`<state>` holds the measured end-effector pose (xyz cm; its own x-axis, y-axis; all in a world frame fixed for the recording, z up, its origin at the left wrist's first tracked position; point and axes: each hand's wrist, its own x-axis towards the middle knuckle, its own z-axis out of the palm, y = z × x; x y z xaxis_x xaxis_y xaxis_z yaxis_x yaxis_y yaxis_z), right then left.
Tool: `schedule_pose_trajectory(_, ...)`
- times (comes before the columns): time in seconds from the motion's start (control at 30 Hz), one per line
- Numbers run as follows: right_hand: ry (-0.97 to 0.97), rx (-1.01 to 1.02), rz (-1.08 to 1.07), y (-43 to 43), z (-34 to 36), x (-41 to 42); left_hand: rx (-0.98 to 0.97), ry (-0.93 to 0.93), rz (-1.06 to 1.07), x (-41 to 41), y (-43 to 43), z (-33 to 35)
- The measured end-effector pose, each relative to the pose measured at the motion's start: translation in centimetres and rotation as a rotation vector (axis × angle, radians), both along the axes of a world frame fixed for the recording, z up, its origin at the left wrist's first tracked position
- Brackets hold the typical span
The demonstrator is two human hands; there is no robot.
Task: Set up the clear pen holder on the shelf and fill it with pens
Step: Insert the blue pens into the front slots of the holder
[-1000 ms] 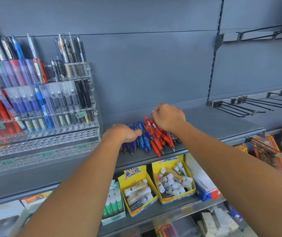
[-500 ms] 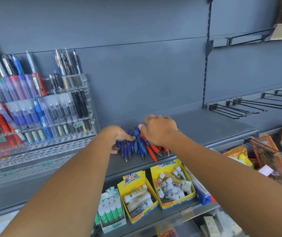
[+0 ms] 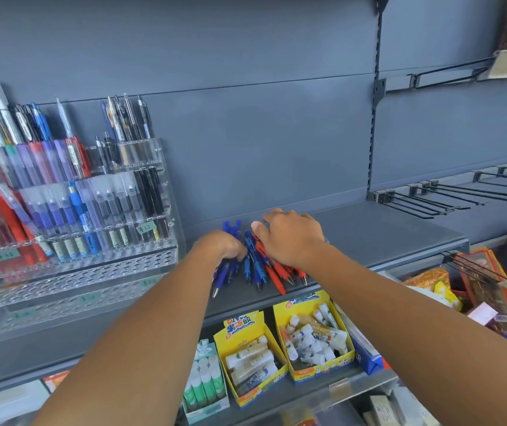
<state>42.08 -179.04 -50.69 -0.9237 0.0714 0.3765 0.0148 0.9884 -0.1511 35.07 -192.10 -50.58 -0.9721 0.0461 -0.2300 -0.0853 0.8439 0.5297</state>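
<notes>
The clear pen holder (image 3: 92,265) stands on the left of the grey shelf (image 3: 384,229). Its upper tiers are packed with upright pens and its lower perforated tiers hold none. A loose pile lies on the shelf to its right, blue pens (image 3: 253,267) on the left and red pens (image 3: 276,279) on the right. My left hand (image 3: 221,245) curls round the left side of the blue pens. My right hand (image 3: 292,238) lies palm down over the red pens, its thumb tucked between red and blue; its fingertips are hidden behind the hand.
Below the shelf's front edge sit two yellow boxes of glue sticks (image 3: 313,336), (image 3: 252,361) and a pack of green ones (image 3: 206,382). Black wire hooks (image 3: 445,198) jut out at the right. Packaged goods (image 3: 491,287) hang at the lower right.
My right hand has slid left and flattened over the red pens. Both hands have drawn closer together and the pile is bunched tighter.
</notes>
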Motion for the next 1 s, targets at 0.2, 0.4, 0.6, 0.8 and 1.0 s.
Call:
schedule_pose_trajectory(0.2,0.012,-0.017,-0.005,-0.3,0.1,0.2,0.249,0.048,0.052,-0.6,-1.3,-0.7)
schedule_pose_trajectory(0.4,0.046,-0.052,-0.014,-0.4,0.2,0.5,0.409,0.063,0.018,0.4,-3.2,-0.1)
schedule_pose_trajectory(0.6,0.109,-0.118,0.001,-1.5,0.9,0.5,0.517,0.123,-0.080,1.9,-3.4,0.7)
schedule_pose_trajectory(0.8,0.202,-0.090,-0.026,-2.7,2.1,1.5,0.687,0.187,-0.139,4.3,-4.2,1.3)
schedule_pose_trajectory(1.0,0.166,-0.116,0.029,-5.0,2.1,2.1,0.771,0.301,-0.163,7.2,-7.2,1.9)
